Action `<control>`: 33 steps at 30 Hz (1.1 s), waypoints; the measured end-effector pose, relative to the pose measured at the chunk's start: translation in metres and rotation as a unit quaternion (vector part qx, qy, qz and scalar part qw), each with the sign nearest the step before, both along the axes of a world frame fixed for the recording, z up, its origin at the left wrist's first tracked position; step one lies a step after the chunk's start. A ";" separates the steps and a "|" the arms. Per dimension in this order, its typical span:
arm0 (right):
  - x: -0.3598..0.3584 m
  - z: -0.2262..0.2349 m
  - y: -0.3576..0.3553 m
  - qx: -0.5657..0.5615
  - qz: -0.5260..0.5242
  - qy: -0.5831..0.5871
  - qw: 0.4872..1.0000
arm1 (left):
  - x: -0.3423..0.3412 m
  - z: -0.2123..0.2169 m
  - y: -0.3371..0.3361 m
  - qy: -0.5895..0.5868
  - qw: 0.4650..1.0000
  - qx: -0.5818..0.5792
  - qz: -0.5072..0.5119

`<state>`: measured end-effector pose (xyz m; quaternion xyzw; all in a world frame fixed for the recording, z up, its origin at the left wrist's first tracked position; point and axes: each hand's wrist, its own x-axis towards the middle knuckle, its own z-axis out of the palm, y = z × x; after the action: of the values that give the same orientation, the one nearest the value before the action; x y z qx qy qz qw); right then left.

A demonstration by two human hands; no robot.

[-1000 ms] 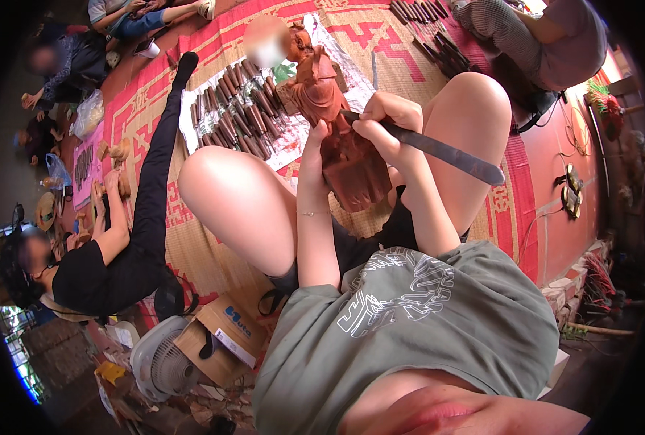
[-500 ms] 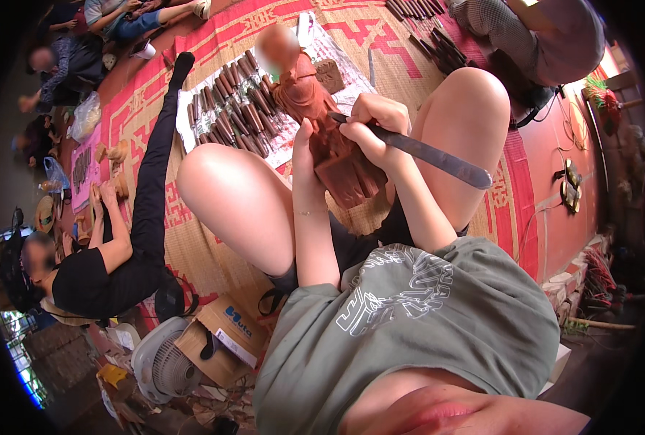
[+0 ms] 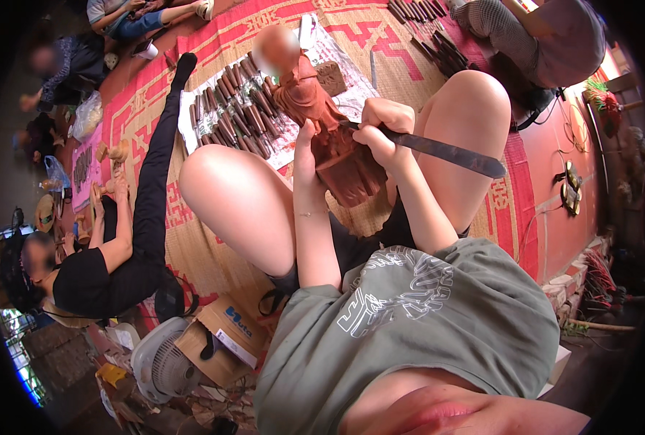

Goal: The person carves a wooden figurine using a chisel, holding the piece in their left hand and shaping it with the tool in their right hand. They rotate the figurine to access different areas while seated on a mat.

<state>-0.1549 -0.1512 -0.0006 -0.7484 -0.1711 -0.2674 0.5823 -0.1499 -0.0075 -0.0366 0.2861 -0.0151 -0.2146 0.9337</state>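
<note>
A reddish-brown carved wooden statue [image 3: 309, 96] leans away from me between my knees, its square base [image 3: 351, 177] nearest my body. My left hand [image 3: 306, 148] is closed round the statue's left side, thumb pointing up along it; the other fingers are hidden. In my right fist [image 3: 386, 130] is a long flat dark metal tool [image 3: 456, 152] with a rounded outer end. It slants out to the right over my thigh. The tool's inner end meets the statue's middle near my left thumb; its tip is hard to make out.
Wooden-handled carving tools [image 3: 235, 109] lie in rows on a white cloth [image 3: 187, 130], beside a square carved block [image 3: 329, 77]. More tools [image 3: 442, 54] lie at the far right near a seated person. Another person's leg [image 3: 159, 152] stretches along the left. A fan [image 3: 170, 362] and cardboard box [image 3: 224, 330] stand lower left.
My right hand has shifted slightly right, and the tool's outer end has moved right and a little upward. The tool has turned about its length. My left hand stays on the statue.
</note>
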 end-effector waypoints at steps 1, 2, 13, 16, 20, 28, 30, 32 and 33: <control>0.001 0.001 0.002 0.026 -0.007 -0.006 1.000 | 0.001 0.001 -0.001 0.003 1.000 0.006 0.002; 0.003 0.004 0.005 0.052 -0.013 -0.012 0.998 | 0.002 0.002 -0.002 0.006 1.000 0.011 0.004; 0.001 0.010 0.001 0.015 0.001 0.040 0.999 | -0.001 0.009 -0.004 -0.017 0.998 0.048 0.026; 0.009 0.012 0.008 0.011 -0.027 0.009 1.000 | 0.000 0.007 -0.005 0.004 0.999 0.030 0.018; 0.001 0.012 -0.002 -0.062 0.008 0.046 0.997 | 0.003 0.002 0.001 0.004 1.000 0.002 0.009; 0.015 0.018 0.005 0.015 0.007 0.002 1.000 | -0.001 0.007 -0.005 -0.005 0.999 0.042 0.023; 0.016 0.015 0.006 0.004 -0.005 0.019 1.000 | -0.001 0.006 -0.006 -0.011 0.999 0.046 0.018; 0.016 0.014 0.007 -0.001 -0.021 0.029 0.999 | 0.000 0.003 -0.004 -0.012 0.999 0.038 0.001; 0.015 0.014 0.008 0.000 -0.030 0.030 0.999 | 0.000 0.004 -0.005 -0.009 0.999 0.031 0.002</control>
<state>-0.1396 -0.1434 0.0136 -0.7610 -0.1310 -0.2624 0.5787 -0.1503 -0.0129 -0.0329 0.3168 -0.0163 -0.2107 0.9246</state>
